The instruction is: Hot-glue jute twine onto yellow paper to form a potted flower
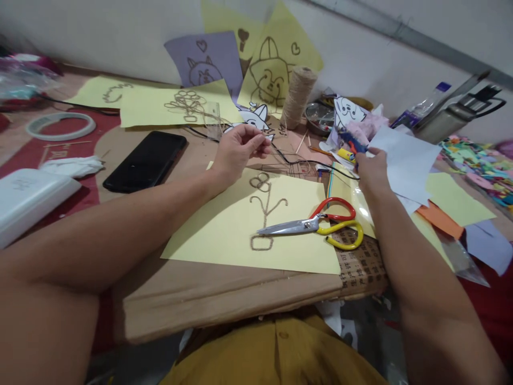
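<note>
My left hand (pixel 240 152) hovers above the far edge of a yellow sheet (pixel 200 227), thumb and fingertips pinched together; whatever is between them is too small to make out. On that sheet, brown twine forms a flower in a pot (pixel 264 203). Scissors (pixel 296 226) with red and yellow handles lie closed across it, tips by the pot. To the right, my right hand (pixel 372 163) closes around a blue glue gun (pixel 353 143) with an orange-red part, mostly hidden by the fingers. A black cord (pixel 304 162) runs to it.
A twine spool (pixel 298 99) stands by the wall near finished twine pictures (pixel 268 75). Left lie a black phone (pixel 146 160), a tape roll (pixel 60 125) and a white box (pixel 32 200). Paper sheets (pixel 404 160), colourful scraps (pixel 476 166) and a metal bottle (pixel 444 117) crowd the right.
</note>
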A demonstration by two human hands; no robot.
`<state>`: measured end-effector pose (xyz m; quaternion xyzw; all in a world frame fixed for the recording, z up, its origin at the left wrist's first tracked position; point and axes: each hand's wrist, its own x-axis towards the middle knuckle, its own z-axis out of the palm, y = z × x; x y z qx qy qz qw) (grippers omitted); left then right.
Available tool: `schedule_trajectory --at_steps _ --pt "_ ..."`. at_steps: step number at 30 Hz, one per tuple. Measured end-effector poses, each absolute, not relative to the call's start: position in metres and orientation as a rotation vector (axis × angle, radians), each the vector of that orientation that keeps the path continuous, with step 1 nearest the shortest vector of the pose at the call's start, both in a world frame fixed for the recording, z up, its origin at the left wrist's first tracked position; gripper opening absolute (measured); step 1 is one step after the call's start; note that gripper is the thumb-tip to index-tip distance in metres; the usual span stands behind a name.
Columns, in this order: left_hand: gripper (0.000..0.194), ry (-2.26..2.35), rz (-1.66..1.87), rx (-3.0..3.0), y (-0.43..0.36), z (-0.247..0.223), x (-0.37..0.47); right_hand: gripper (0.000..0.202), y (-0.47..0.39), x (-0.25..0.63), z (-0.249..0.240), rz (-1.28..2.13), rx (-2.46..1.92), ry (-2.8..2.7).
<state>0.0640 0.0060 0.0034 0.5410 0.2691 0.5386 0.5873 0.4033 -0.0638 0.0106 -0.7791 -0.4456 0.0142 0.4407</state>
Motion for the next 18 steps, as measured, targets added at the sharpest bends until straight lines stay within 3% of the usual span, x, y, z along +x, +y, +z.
schedule_trajectory --at_steps 4,7,13,18 --pt "0.017 0.636 1.351 1.290 0.014 0.015 0.061 0.038 -0.066 0.382 0.030 0.040 -1.527 -0.838" --pt "0.017 0.549 1.500 1.390 0.024 0.025 0.059 0.037 -0.073 0.358 0.042 0.424 -1.288 -0.843" --pt "0.020 0.673 1.443 1.663 0.034 0.007 0.051 0.061 -0.108 0.309 0.054 0.769 -1.289 -1.228" --pt "0.016 0.852 1.308 1.794 0.038 -0.012 0.044 0.062 -0.126 0.298 0.052 0.815 -1.408 -1.486"
